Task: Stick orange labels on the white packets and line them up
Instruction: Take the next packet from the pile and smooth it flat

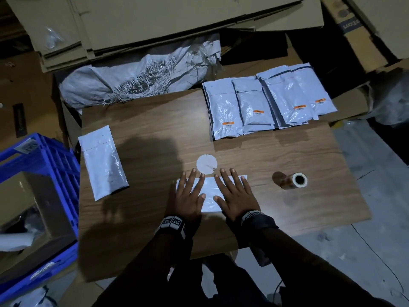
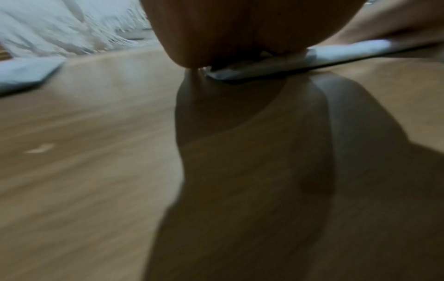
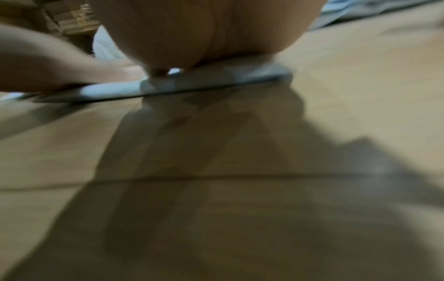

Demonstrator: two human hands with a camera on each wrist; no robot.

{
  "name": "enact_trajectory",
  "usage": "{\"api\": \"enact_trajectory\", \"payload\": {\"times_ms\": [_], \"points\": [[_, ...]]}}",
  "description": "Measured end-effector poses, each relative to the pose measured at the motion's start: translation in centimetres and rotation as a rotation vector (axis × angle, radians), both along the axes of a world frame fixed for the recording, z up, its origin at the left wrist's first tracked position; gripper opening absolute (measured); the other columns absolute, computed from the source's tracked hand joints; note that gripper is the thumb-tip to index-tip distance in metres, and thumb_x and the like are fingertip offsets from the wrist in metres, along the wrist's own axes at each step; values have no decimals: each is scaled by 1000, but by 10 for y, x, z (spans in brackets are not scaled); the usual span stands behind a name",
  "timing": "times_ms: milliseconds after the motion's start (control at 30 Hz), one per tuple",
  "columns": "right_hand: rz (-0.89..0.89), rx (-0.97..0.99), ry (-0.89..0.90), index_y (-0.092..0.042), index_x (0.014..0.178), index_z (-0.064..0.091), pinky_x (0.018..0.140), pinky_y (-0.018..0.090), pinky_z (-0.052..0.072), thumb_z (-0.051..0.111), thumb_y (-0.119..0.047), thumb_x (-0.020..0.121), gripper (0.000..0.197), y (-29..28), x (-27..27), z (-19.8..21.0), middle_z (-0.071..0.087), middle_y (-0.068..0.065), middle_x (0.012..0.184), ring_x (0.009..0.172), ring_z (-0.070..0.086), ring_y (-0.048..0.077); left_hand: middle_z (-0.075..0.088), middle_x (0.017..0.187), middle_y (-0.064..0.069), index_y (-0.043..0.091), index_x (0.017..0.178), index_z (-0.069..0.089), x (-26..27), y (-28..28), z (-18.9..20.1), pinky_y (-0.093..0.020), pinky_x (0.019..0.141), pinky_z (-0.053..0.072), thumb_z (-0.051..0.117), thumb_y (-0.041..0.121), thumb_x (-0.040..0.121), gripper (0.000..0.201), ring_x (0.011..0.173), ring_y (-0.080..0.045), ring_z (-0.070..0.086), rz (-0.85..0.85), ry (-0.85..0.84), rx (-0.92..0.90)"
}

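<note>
A white packet [image 1: 209, 191] lies crosswise on the wooden table [image 1: 155, 129], near its front edge. My left hand [image 1: 188, 193] and my right hand [image 1: 234, 193] both press flat on it with fingers straight and spread. The wrist views show the packet's edge [image 2: 336, 55] [image 3: 115, 89] under each palm. At the back right, several labelled packets [image 1: 254, 105] lie in an overlapping row, each with an orange label [image 1: 258, 111]. One unlabelled packet [image 1: 103, 160] lies at the table's left edge. A label roll [image 1: 292, 180] lies to the right of my right hand.
A white paper disc [image 1: 207, 163] sits just beyond my fingertips. A frayed woven sack [image 1: 137, 78] lies behind the table, with flattened cardboard [image 1: 155, 23] beyond it. A blue plastic crate [image 1: 39, 196] stands to the left of the table.
</note>
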State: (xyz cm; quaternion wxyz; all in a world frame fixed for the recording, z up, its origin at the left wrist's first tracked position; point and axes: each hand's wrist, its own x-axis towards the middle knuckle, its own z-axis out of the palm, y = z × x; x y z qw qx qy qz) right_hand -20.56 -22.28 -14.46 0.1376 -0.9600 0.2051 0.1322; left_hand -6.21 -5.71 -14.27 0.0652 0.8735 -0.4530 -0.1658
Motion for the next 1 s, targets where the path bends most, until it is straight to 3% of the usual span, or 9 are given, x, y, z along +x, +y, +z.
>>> {"api": "enact_trajectory", "payload": {"times_ms": [100,233,333,400,467,567,733,867,1000], "points": [[-55,29,54,-39,161,-13,125,49,-9,15,-64,105,68,-16,-19,10,-24,-15,168,155,-26,19,-9,170,12,45,160,1,10,15,3,-61,121,14,25,59,102,65,157,-28,2,-6,28,55],[-44,61,111,-35,163,-9,125,54,0,25,-59,105,71,-32,-24,19,-18,-13,170,158,-17,21,-15,169,12,43,160,-1,23,28,9,-64,118,12,31,61,100,70,157,-28,-3,-45,80,149],[-16,82,120,-27,165,3,125,52,10,37,-49,103,74,-40,-26,27,-6,-5,173,159,-4,25,21,168,-4,26,160,26,24,31,21,-60,114,26,41,51,97,69,151,-31,26,-26,50,88],[5,96,60,-27,164,14,122,49,20,44,-46,97,76,-43,-31,32,10,1,172,158,10,28,50,147,-9,16,143,50,21,30,31,-50,104,43,51,41,91,58,130,-33,51,6,22,-58],[30,87,27,-27,163,23,118,46,27,53,-43,92,79,-45,-38,36,22,5,170,156,19,29,61,121,-5,17,118,65,12,30,37,-41,86,52,55,34,87,37,106,-29,61,17,-13,-204],[27,78,42,-28,159,33,114,45,31,61,-41,88,77,-47,-47,40,30,6,165,151,27,30,64,97,1,24,96,67,-9,27,49,-40,72,52,43,37,92,27,86,-27,65,-23,109,-202],[5,69,6,-27,142,53,94,45,44,59,-39,79,64,-45,-68,42,51,6,144,125,49,38,67,114,-1,21,118,67,-42,16,51,-40,88,50,43,42,94,40,105,-23,64,-56,270,-74],[-7,56,37,-23,135,57,85,45,44,52,-41,81,57,-41,-83,46,55,11,126,110,51,39,55,135,-10,11,139,58,-56,0,50,-40,100,45,43,41,91,59,123,-29,54,-25,284,-53],[-24,144,45,-18,128,58,86,42,46,47,-41,81,53,-37,-93,50,52,11,122,111,50,37,42,153,-16,4,146,50,-60,-17,44,-41,113,38,56,28,96,56,140,-33,42,-49,226,-37]]}}
